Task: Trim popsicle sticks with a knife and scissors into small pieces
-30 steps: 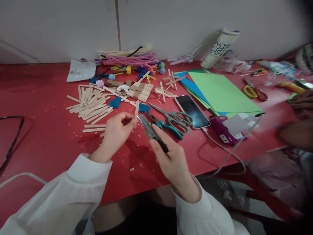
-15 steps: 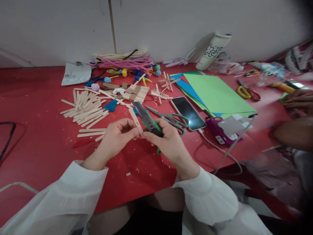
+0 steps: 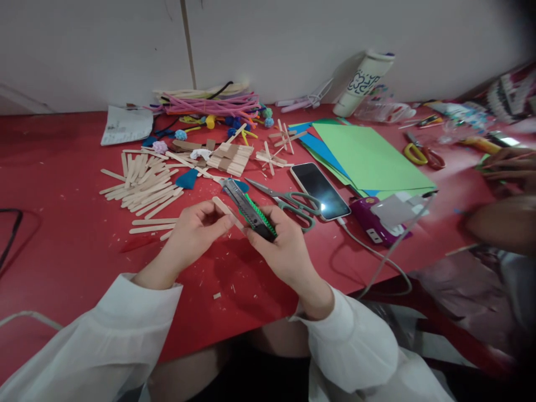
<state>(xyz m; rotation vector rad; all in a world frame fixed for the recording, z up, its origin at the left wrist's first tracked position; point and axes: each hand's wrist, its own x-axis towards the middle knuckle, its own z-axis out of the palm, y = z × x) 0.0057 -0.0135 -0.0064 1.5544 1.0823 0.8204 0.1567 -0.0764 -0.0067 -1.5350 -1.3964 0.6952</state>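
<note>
My left hand (image 3: 201,230) pinches a wooden craft stick (image 3: 226,209) between thumb and fingers, just above the table. Wrapped round a black and green utility knife (image 3: 251,209) is my right hand (image 3: 282,237), its thumb close to the stick's lower end. The knife points away from me, up and to the left; whether its blade is out I cannot tell. Grey-green scissors (image 3: 293,201) lie beyond the right hand. Left of my left hand are a few separate craft sticks (image 3: 153,225) and a larger pile of them (image 3: 146,181).
A phone (image 3: 320,191) on a cable lies beside a purple power adapter (image 3: 377,223) at right. Behind are coloured paper sheets (image 3: 368,156), joined sticks (image 3: 232,158), pipe cleaners (image 3: 209,105) and a leaning tumbler (image 3: 362,84). Another person's hand (image 3: 508,167) rests at far right.
The craft stick in my left hand has tilted, its upper end swinging left and down. The knife stays in my right hand, its tip slightly lower. The whole view has shifted a little.
</note>
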